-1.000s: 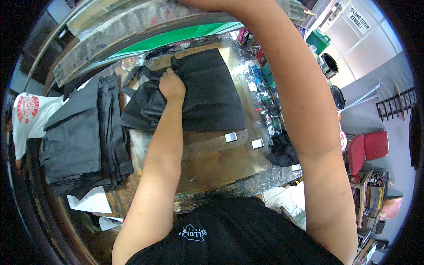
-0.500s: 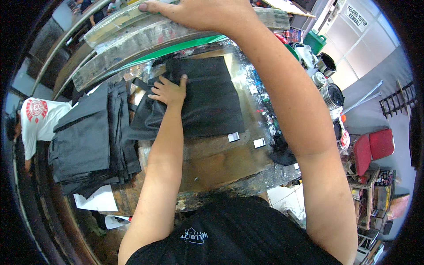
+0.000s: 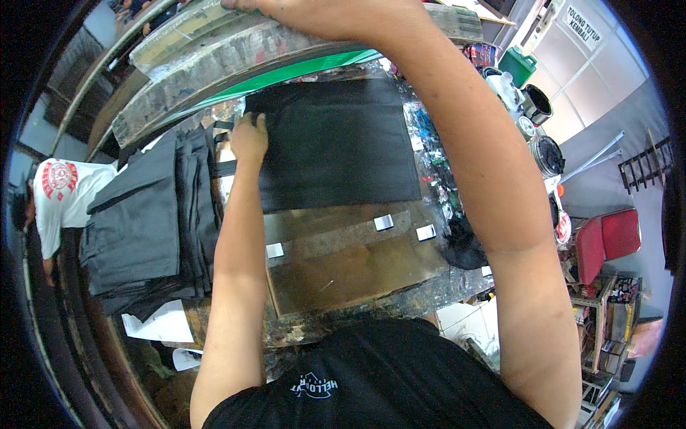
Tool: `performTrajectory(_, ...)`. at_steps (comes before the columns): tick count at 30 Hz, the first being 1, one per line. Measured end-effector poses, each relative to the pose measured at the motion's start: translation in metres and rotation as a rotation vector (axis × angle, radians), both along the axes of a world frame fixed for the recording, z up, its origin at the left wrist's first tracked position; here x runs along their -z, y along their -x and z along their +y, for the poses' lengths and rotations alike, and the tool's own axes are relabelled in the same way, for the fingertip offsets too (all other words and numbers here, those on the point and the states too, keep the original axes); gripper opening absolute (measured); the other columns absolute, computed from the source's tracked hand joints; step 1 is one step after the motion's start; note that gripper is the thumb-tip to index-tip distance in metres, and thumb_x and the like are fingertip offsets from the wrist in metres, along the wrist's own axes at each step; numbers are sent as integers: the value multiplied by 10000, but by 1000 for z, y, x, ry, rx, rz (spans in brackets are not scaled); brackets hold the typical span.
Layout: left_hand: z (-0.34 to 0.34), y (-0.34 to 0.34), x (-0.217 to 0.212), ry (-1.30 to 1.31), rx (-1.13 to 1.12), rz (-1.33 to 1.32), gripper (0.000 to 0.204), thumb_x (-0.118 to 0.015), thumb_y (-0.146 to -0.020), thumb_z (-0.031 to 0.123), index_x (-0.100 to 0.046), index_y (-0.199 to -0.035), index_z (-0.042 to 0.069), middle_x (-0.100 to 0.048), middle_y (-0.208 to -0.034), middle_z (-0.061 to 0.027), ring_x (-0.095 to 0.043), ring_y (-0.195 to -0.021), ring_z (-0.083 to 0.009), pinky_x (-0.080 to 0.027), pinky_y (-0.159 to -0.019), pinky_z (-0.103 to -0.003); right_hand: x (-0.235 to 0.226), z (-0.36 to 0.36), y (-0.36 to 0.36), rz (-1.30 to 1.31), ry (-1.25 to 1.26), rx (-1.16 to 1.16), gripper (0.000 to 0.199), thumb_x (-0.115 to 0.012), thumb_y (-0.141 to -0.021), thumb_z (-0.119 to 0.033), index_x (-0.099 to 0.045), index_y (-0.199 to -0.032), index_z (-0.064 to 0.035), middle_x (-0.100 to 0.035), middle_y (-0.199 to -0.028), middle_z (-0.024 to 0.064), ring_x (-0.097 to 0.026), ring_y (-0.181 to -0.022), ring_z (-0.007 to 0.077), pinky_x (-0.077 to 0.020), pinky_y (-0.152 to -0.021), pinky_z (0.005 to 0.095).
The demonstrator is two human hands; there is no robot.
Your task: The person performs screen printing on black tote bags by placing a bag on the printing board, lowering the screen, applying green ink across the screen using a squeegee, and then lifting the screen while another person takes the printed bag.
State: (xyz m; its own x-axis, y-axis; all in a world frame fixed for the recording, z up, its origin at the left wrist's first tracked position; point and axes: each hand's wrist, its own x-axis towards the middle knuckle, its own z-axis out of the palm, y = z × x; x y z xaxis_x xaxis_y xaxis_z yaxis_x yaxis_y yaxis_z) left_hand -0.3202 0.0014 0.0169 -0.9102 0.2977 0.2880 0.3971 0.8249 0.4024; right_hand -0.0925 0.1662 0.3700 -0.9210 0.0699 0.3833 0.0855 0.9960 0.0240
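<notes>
Paint-smeared surface (image 3: 357, 275) is covered at its far end by a flat black cloth (image 3: 336, 139). Its left edge is pressed by the left hand (image 3: 249, 138), fingers flat. A raised screen frame (image 3: 214, 43) is gripped by the right hand (image 3: 314, 11). White tabs (image 3: 384, 222) are taped below the cloth; folded dark cloths (image 3: 153, 222) are stacked left.

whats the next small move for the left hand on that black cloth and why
Probably slide the left hand off the black fabric piece. The piece lies flat and square on the printing board, while the right hand holds the raised screen frame above it, so the hand sits under the frame's path.
</notes>
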Motion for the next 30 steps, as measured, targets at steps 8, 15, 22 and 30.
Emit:
performTrajectory(8, 58, -17, 23, 282, -9, -237, 1267, -412, -734, 997, -249, -1655, 141, -80, -1709, -264, -78, -1566, -496, -40, -1200, -712, -6, 3, -15, 26, 47, -73, 775, -314, -1046, -691, -668, -1196, -18, -716, -949, 115, -652, -859, 190, -523, -864, 420)
performTrajectory(15, 26, -68, 21, 316, -187, -185, 1266, -429, -744, 983, -256, -1650, 115, -108, -1693, -299, -88, -1566, -494, -40, -1185, -731, -18, 1, -21, -112, 155, -87, 783, -297, -1050, -691, -665, -1247, -29, -728, -967, 106, -656, -859, 185, -538, -839, 419)
performTrajectory(22, 14, -94, 13, 315, -230, -172, 1235, -443, -785, 946, -230, -1649, 88, -135, -1681, -313, -120, -1563, -481, -68, -1179, -738, 3, 1, -9, 13, 72, -88, 806, -296, -1039, -713, -648, -1304, -39, -734, -1096, 104, -680, -984, 188, -561, -923, 420)
performTrajectory(30, -128, -99, -6, -125, -57, 159, 489, -714, -913, 352, -653, -1289, 46, -680, -1215, -189, -651, -1117, -380, -520, -955, -462, 12, -7, -7, 61, -24, 15, 834, -277, -1001, -785, -678, -1090, -60, -712, -981, 78, -658, -931, 182, -479, -1018, 492)
